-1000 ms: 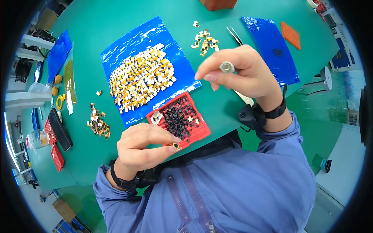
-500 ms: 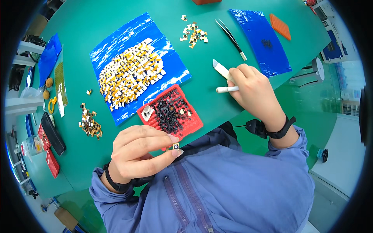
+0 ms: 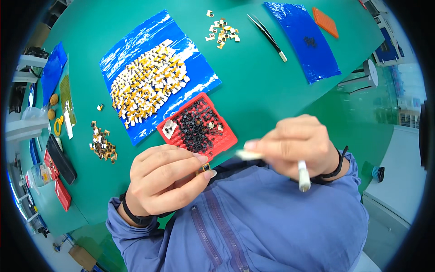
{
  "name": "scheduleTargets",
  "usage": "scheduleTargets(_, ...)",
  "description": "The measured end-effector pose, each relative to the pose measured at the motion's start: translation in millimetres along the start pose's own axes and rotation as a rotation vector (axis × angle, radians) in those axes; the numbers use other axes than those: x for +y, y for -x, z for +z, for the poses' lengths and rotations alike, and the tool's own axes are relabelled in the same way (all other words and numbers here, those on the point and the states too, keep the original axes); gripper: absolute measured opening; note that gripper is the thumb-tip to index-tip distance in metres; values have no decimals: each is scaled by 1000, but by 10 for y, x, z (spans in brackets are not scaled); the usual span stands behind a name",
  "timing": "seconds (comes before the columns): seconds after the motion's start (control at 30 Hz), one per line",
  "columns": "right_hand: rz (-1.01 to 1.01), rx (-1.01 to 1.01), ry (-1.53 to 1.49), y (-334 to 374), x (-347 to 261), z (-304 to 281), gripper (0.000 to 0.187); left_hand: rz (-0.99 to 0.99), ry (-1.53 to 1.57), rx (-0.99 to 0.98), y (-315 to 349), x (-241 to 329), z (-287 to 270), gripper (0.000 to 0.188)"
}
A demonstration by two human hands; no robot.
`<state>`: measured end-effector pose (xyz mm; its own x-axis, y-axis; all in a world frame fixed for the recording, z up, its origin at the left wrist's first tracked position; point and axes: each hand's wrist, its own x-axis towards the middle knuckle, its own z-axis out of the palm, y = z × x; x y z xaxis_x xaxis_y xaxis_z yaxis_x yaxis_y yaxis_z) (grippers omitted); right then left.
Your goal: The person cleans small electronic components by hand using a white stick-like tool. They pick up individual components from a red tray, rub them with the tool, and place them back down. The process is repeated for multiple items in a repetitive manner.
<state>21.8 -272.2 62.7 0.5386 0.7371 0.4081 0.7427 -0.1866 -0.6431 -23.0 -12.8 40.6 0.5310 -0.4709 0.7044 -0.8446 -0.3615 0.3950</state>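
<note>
Between thumb and fingertips, my left hand [image 3: 163,179] pinches a small square gold-edged part with a dark centre [image 3: 206,167], just off the near edge of the red tray [image 3: 226,144]. The tray holds a heap of small black ring-like pieces [image 3: 195,131]. To the right, my right hand [image 3: 294,145] is closed on a pale, flat-bladed tool [image 3: 249,155], blurred by motion and pointing at the left hand. A white stick [image 3: 303,177] also sticks out from under the right hand's fingers. The tool and the pinched part are apart.
A blue sheet [image 3: 136,38] bears a big heap of white-and-gold parts [image 3: 149,86]. Smaller piles of parts lie left [image 3: 104,144] and far [image 3: 222,32]. Black tweezers [image 3: 269,38], another blue sheet [image 3: 319,61] and an orange tray [image 3: 325,22] lie far right. A black case [image 3: 61,158] stands left.
My right hand has come off the table toward me and lower, swinging the flat-bladed tool toward the left hand. My left hand still pinches the small part, now tilted slightly.
</note>
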Motion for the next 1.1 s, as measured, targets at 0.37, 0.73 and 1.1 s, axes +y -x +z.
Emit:
scheduleTargets(0.37, -7, -16, -80, 110, -43, 173, 32, 36, -99, -110, -64, 51, -30, 20)
scheduleTargets(0.73, 4, 17, -68, 148, -3, 244, 29, 58, -174, -120, -26, 66, 7, 19)
scheduleTargets(1.1, 6, 9, -14, 186, -19, 294, 28, 64, -203, -152, -25, 84, 23, 16)
